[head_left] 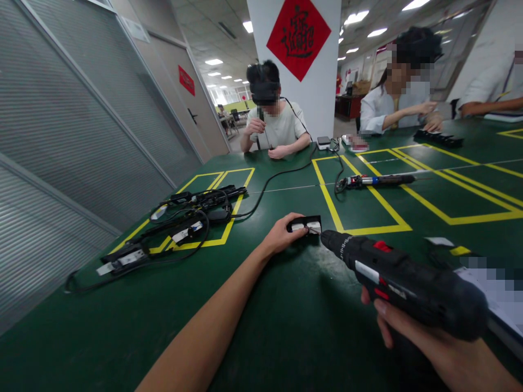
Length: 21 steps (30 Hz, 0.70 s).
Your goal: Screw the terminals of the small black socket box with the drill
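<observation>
Green counter (261, 326) with yellow lines — the left hand (281, 237) pins a small black plastic box (305, 224), fingers pressing its near end, while the right hand (412, 332), fingers wrapped on a black and red power drill (408, 286), points the tip at the box's right end.

Small black power adapter (305, 224) lies flat; black-red cordless drill (408, 283) tip touches it.

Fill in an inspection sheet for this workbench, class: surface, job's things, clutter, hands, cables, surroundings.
Surface: green table marked with yellow taped boxes.
Job's things: small black part with a white label; black cordless drill, its tip at the part's right end.
Clutter: heap of black power adapters at left; soldering iron lying farther back.
Hands: left hand steadies the part; right hand grips the drill.
Cables: black cord runs across the table from the heap.
Surroundings: three seated people opposite; white pillar with a red diamond sign; grey wall at left.
</observation>
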### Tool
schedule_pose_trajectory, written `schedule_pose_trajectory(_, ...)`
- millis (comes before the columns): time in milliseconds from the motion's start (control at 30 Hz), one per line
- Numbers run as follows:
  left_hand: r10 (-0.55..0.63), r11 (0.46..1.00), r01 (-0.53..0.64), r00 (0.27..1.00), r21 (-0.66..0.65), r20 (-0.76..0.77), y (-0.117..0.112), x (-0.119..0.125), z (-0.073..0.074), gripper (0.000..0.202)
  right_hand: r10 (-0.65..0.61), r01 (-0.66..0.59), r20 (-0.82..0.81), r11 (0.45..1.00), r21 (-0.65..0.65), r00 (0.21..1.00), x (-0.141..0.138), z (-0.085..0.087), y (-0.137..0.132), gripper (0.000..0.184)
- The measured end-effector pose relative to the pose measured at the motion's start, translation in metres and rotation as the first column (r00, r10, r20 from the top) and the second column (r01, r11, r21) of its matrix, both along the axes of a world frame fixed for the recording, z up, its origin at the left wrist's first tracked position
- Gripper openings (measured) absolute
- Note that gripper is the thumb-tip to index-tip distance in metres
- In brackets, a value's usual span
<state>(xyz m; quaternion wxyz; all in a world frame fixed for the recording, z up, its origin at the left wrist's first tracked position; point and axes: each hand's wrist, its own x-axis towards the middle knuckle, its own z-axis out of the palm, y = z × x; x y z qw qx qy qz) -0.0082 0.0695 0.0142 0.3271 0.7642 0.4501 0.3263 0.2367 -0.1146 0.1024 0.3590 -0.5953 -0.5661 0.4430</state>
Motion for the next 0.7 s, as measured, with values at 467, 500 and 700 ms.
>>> schedule_pose_trajectory(467, -0.015, 1.0, 0.015, 1.0, 0.025, 0.002, 0.0, 0.0, 0.0, 0.042, 0.048, -0.05, 0.072, 0.999, 0.017, 0.996, 0.008, -0.014, 0.001, 0.026)
schedule_pose_trajectory(500, -0.014, 1.0, 0.014, 1.0, 0.024, 0.002, 0.001, 0.0, -0.001, 0.041, 0.048, -0.05, 0.065, 0.999, 0.022, 0.997, 0.008, -0.013, 0.001, 0.026)
schedule_pose_trajectory(700, -0.006, 0.999, 0.006, 1.0, 0.033, -0.002, 0.002, -0.001, -0.003, 0.042, 0.041, -0.042, 0.05, 0.999, 0.02, 0.998, 0.005, -0.011, 0.001, 0.024)
